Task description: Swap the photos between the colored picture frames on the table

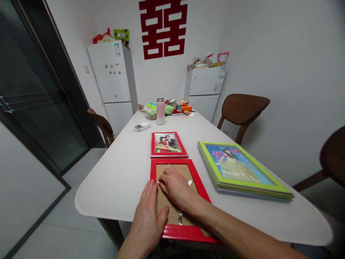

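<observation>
Left hand point(148, 211) extends, thumb point(163, 216) splayed; right hand's point(176, 185) fingers point(163, 178) curl.

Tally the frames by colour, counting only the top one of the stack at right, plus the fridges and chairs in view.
Red frames: 2
Green frames: 1
Fridges: 2
Chairs: 3
Total: 8

A pink bottle point(160, 113) stands toward the far end of the bench point(113, 183), a small white device point(142, 126) to its left. Behind, 2 white refrigerators point(114, 84) flank a red wall sign point(160, 24).
</observation>
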`<state>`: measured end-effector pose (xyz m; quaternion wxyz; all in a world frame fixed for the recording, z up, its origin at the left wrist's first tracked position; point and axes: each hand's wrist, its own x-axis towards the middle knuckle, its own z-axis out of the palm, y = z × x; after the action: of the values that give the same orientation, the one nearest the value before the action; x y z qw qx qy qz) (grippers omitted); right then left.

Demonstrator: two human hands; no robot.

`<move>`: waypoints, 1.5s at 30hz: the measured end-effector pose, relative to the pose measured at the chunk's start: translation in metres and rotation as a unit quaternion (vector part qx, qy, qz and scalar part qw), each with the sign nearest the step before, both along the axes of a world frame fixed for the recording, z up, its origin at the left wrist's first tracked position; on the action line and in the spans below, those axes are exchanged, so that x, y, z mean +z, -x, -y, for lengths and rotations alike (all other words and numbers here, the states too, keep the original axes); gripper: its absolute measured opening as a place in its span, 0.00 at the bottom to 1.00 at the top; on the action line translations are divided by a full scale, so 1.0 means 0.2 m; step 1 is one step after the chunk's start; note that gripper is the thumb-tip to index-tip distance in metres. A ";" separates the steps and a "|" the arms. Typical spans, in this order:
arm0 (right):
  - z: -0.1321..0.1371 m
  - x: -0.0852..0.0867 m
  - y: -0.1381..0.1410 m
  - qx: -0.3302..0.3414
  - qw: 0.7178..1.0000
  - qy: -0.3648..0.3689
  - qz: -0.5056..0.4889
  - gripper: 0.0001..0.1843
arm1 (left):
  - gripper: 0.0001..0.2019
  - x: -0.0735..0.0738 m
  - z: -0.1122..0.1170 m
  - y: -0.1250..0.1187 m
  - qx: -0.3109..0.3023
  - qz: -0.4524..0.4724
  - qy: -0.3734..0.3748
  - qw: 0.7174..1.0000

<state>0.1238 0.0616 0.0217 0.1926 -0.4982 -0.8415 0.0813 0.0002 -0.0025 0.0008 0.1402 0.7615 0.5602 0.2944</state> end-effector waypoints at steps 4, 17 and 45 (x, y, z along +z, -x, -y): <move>0.03 0.04 -0.07 0.046 0.998 0.037 -0.034 0.09 | 0.27 0.00 0.00 0.00 0.003 0.005 0.010 1.000; 0.21 0.12 -0.26 0.181 0.968 0.164 -0.050 0.17 | 0.27 -0.01 0.01 0.00 0.011 0.028 -0.003 1.000; 0.00 0.06 -0.24 -0.053 0.998 0.018 -0.012 0.17 | 0.27 -0.01 0.00 0.01 0.010 0.058 0.040 0.997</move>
<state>0.1723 0.0614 0.0330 0.1977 -0.5443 -0.8101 0.0917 -0.0018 -0.0018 -0.0003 0.1999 0.7315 0.5700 0.3164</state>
